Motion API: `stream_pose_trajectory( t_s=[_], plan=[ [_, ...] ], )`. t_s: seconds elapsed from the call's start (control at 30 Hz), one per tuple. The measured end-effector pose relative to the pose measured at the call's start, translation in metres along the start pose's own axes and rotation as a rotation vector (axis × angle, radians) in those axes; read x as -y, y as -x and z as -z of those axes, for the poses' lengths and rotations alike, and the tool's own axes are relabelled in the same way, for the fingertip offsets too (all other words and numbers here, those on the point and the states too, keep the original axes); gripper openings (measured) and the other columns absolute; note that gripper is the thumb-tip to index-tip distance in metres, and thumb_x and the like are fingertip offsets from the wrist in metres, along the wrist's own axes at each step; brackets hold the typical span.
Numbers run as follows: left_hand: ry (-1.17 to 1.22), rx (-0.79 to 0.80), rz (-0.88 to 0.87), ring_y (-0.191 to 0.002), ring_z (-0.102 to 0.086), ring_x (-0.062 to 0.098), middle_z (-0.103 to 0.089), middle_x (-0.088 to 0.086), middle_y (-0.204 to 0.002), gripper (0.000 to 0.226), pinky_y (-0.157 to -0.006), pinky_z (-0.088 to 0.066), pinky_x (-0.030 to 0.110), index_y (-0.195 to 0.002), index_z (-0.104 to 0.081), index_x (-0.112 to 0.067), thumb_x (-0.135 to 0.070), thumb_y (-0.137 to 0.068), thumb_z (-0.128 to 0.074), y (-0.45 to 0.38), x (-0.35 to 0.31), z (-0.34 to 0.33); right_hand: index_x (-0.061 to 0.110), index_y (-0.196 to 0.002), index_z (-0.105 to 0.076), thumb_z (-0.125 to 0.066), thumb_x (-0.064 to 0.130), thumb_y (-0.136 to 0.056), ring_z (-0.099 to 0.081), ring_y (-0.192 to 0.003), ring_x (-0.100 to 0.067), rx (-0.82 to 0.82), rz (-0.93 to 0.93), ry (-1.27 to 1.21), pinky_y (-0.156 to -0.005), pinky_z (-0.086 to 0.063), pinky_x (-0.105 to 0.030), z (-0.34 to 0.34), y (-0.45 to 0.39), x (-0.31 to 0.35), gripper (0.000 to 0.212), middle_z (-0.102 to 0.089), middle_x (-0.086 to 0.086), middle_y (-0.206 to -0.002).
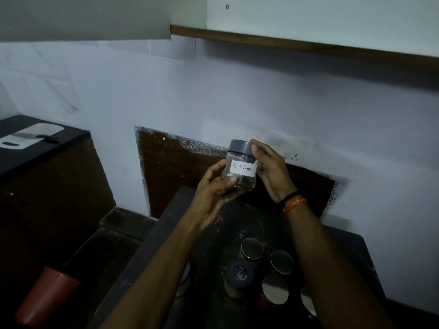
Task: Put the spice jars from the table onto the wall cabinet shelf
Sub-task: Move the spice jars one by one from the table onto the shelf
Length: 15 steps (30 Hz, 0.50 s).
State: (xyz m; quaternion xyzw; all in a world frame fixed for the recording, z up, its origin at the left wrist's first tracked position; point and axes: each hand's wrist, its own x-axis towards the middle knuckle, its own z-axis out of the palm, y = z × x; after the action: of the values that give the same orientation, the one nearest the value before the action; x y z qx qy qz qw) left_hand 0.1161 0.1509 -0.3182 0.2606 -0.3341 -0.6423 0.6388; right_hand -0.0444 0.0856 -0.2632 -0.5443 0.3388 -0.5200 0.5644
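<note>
A clear spice jar (242,162) with a grey lid and a white label reading "Black Pepper" is held up in front of the wall, above the dark table (166,233). My left hand (213,188) grips its lower left side and base. My right hand (270,167) holds its right side, thumb on the lid's edge. Several more jars stand on the table below, among them one with a dark grey lid (240,273) and others with shiny metal lids (252,248) (282,261) (275,288). The wall cabinet (308,43) hangs above, at the upper right.
A red cup (45,298) stands at the lower left, beside the table. On a black counter at the far left lies a white cutting board (31,136) with a knife on it. A grey cabinet door (83,17) fills the upper left.
</note>
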Motion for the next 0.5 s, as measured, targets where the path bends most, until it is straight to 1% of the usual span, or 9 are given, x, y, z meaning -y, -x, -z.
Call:
stream_pose_trajectory(
  t_s=[0.1, 0.2, 0.23, 0.3, 0.33, 0.43, 0.5],
  plan=[
    [-0.128, 0.063, -0.023, -0.123, -0.06, 0.036, -0.062, 0.015, -0.132, 0.071, -0.097, -0.052, 0.054, -0.144, -0.047, -0.02, 0.002, -0.081, -0.072, -0.01, -0.018, -0.008, 0.012, -0.125, -0.067, -0.073, 0.04, -0.082, -0.064, -0.119, -0.027, 0.029, 0.034, 0.058, -0.091, -0.055, -0.036, -0.001, -0.009, 0.024, 0.052, -0.069, -0.009, -0.127],
    [-0.275, 0.106, -0.042, -0.121, -0.062, 0.031, -0.06, 0.014, -0.133, 0.076, -0.096, -0.054, 0.05, -0.141, -0.052, -0.031, -0.002, -0.076, -0.079, -0.021, -0.045, -0.02, 0.013, -0.122, -0.069, -0.071, 0.039, -0.087, -0.064, -0.118, -0.027, 0.048, 0.077, 0.096, -0.091, -0.056, -0.038, -0.003, -0.018, 0.047, 0.043, -0.069, -0.009, -0.126],
    [-0.318, 0.126, -0.048, -0.119, -0.064, 0.032, -0.062, 0.016, -0.131, 0.077, -0.096, -0.054, 0.05, -0.14, -0.053, -0.033, -0.003, -0.075, -0.081, -0.025, -0.055, -0.025, 0.012, -0.122, -0.069, -0.07, 0.038, -0.087, -0.063, -0.118, -0.027, 0.052, 0.09, 0.092, -0.091, -0.055, -0.037, -0.004, -0.02, 0.056, 0.044, -0.068, -0.011, -0.127],
    [-0.385, 0.15, -0.069, -0.117, -0.065, 0.032, -0.061, 0.021, -0.128, 0.078, -0.095, -0.055, 0.049, -0.138, -0.055, -0.035, -0.005, -0.073, -0.083, -0.035, -0.076, -0.036, 0.008, -0.123, -0.068, -0.07, 0.038, -0.085, -0.063, -0.116, -0.027, 0.06, 0.123, 0.08, -0.089, -0.056, -0.033, -0.006, -0.028, 0.077, 0.048, -0.066, -0.015, -0.129],
    [-0.416, 0.15, -0.077, -0.117, -0.064, 0.032, -0.059, 0.021, -0.129, 0.078, -0.094, -0.056, 0.048, -0.137, -0.055, -0.036, -0.006, -0.072, -0.084, -0.039, -0.085, -0.041, 0.006, -0.123, -0.067, -0.069, 0.037, -0.086, -0.063, -0.116, -0.028, 0.064, 0.136, 0.08, -0.089, -0.056, -0.033, -0.007, -0.031, 0.086, 0.048, -0.065, -0.016, -0.13],
    [-0.474, 0.162, -0.124, -0.12, -0.061, 0.031, -0.057, 0.02, -0.133, 0.078, -0.094, -0.056, 0.05, -0.137, -0.055, -0.037, -0.01, -0.07, -0.085, -0.054, -0.112, -0.06, 0.005, -0.125, -0.066, -0.065, 0.031, -0.092, -0.063, -0.116, -0.03, 0.075, 0.205, 0.11, -0.093, -0.055, -0.038, -0.01, -0.043, 0.117, 0.042, -0.065, -0.018, -0.13],
    [-0.478, 0.175, -0.157, -0.121, -0.061, 0.033, -0.057, 0.021, -0.132, 0.079, -0.096, -0.055, 0.052, -0.137, -0.055, -0.035, -0.009, -0.07, -0.086, -0.062, -0.126, -0.071, 0.006, -0.124, -0.067, -0.062, 0.029, -0.096, -0.063, -0.111, -0.027, 0.083, 0.252, 0.148, -0.088, -0.055, -0.035, -0.012, -0.049, 0.136, 0.037, -0.064, -0.018, -0.128]
  ],
)
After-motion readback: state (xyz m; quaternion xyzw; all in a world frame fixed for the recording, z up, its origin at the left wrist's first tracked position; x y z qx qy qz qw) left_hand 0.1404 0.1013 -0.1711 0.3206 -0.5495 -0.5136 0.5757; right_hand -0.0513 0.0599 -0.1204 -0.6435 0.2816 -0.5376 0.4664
